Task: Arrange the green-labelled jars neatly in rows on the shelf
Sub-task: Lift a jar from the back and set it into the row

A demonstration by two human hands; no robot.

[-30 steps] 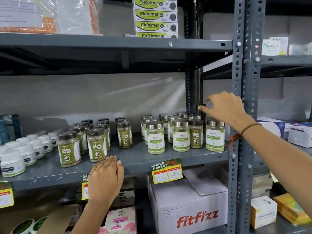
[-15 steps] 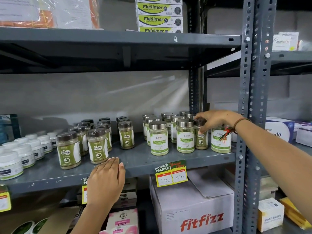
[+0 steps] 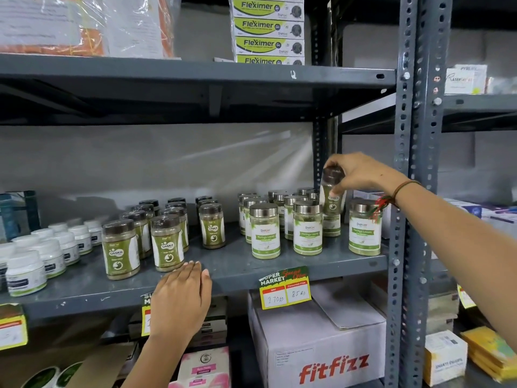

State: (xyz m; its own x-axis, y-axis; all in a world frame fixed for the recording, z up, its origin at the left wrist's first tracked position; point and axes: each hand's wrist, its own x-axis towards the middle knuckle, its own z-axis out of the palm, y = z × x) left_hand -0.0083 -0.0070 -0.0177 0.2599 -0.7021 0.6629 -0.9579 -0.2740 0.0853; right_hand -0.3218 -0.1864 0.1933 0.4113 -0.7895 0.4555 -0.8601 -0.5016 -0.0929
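Behind steel-lidded jars point(image 3: 307, 229), rear rows hidden

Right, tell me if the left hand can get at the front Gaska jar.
Probably yes: the left hand rests flat on the shelf edge right before the front Gaska jar, with nothing between them.

We see even, moderate light; glare streaks on plastic backing point(image 3: 240, 158) mid-frame; deep shadow under upper shelf point(image 3: 195, 77); wide-angle bending at edges; corners soft.
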